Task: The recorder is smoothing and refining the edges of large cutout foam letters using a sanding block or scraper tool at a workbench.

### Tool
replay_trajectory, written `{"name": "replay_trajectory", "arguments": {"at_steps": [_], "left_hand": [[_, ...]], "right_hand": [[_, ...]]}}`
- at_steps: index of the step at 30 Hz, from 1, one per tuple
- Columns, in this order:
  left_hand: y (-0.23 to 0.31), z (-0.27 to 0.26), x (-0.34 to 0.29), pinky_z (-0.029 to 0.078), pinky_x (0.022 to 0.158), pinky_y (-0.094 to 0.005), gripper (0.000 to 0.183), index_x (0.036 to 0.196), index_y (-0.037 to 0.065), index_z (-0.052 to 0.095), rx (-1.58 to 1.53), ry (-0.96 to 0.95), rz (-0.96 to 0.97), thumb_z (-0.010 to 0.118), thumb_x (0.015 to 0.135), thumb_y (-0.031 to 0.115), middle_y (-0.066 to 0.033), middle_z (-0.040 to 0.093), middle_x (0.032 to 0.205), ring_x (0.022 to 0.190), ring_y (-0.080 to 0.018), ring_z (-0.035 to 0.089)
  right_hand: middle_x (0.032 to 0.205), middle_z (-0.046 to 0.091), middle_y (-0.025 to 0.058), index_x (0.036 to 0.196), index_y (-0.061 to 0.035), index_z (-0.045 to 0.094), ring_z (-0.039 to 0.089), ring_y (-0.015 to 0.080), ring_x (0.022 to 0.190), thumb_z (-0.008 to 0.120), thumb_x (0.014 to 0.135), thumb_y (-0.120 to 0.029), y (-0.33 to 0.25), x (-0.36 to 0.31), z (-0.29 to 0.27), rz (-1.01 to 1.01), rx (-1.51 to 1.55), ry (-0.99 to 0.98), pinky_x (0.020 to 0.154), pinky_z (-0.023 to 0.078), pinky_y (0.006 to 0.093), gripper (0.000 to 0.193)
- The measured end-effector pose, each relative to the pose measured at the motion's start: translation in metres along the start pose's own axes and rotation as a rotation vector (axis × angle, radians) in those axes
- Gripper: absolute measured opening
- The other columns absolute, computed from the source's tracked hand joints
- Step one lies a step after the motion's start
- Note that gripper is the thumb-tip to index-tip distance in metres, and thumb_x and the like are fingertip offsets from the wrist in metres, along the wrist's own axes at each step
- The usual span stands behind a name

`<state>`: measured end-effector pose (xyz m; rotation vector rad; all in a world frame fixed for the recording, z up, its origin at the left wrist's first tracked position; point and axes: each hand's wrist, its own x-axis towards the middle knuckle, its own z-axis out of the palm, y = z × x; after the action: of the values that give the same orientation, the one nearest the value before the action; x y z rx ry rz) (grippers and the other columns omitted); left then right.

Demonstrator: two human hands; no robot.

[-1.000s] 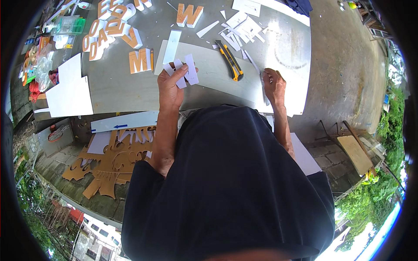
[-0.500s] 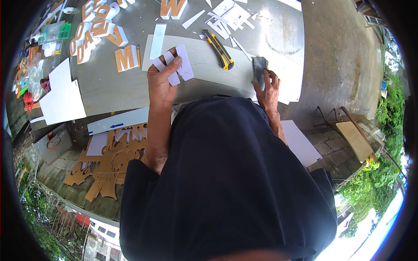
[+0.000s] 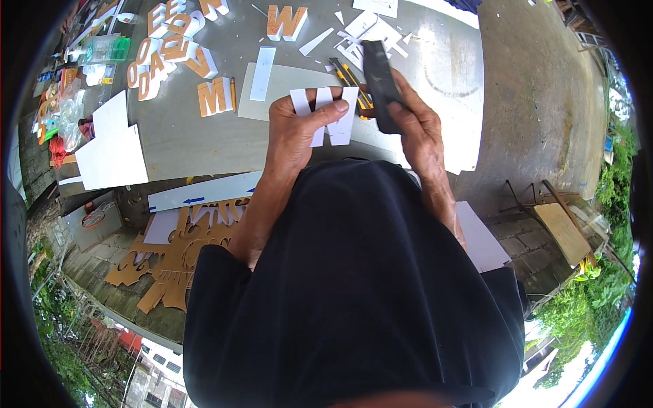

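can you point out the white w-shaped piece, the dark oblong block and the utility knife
white W-shaped piece (image 3: 341,127): head view, on its right-hand stroke
dark oblong block (image 3: 381,83): head view, mid broad face
utility knife (image 3: 347,75): head view, upper handle, partly hidden lower down

Left hand (image 3: 294,133) pinching, thumb (image 3: 331,114) uppermost, right hand (image 3: 420,129) closed, both forearms (image 3: 271,207) forward

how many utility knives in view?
1. The yellow-and-black utility knife lies on the worktable, just beyond the hands, partly hidden by them and the dark block in the right hand. Others could be hidden in the left-side clutter.
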<state>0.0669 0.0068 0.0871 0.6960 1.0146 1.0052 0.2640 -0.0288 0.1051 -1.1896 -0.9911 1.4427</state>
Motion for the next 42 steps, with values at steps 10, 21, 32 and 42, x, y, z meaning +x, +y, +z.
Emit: {"name": "replay_trajectory", "arguments": {"at_steps": [10, 21, 32, 42], "left_hand": [[0.012, 0.008, -0.001, 0.054, 0.073, -0.0276, 0.024, 0.105, -0.005, 0.073, -0.042, -0.025, 0.007, 0.077, 0.082, 0.001, -0.0096, 0.074, 0.089, 0.079, -0.0143, 0.069], [0.006, 0.000, 0.003, 0.055, 0.072, -0.0249, 0.021, 0.101, -0.004, 0.073, -0.106, 0.078, 0.065, 0.077, 0.081, -0.001, -0.0098, 0.074, 0.089, 0.078, -0.0130, 0.070], [0.016, -0.001, 0.002, 0.055, 0.071, -0.0253, 0.020, 0.098, -0.004, 0.073, -0.104, 0.117, 0.129, 0.079, 0.078, -0.003, -0.0089, 0.074, 0.086, 0.075, -0.0128, 0.068], [0.020, -0.005, 0.006, 0.055, 0.070, -0.0256, 0.021, 0.099, -0.004, 0.074, 0.008, 0.035, 0.097, 0.079, 0.079, -0.003, -0.0077, 0.073, 0.085, 0.075, -0.0123, 0.068]], "right_hand": [[0.145, 0.053, 0.0169, 0.146, -0.0056, 0.048, 0.051, 0.0287, 0.133, 0.056, 0.102, -0.025, -0.013, 0.021, 0.034, -0.102, -0.164, -0.077, 0.111, 0.039, 0.0394, 0.048], [0.142, 0.054, 0.0198, 0.149, -0.0041, 0.041, 0.051, 0.0344, 0.134, 0.048, 0.104, -0.010, 0.001, -0.002, 0.028, -0.069, -0.448, 0.045, 0.110, 0.041, 0.0402, 0.046], [0.139, 0.056, 0.0232, 0.147, -0.0080, 0.045, 0.052, 0.0385, 0.131, 0.049, 0.099, 0.000, -0.014, 0.008, 0.038, -0.132, -0.636, -0.013, 0.103, 0.047, 0.0426, 0.049], [0.138, 0.057, 0.0218, 0.143, -0.0082, 0.053, 0.059, 0.0351, 0.122, 0.052, 0.087, 0.014, -0.001, 0.009, 0.024, -0.206, -0.616, -0.015, 0.101, 0.047, 0.0370, 0.060]]}}
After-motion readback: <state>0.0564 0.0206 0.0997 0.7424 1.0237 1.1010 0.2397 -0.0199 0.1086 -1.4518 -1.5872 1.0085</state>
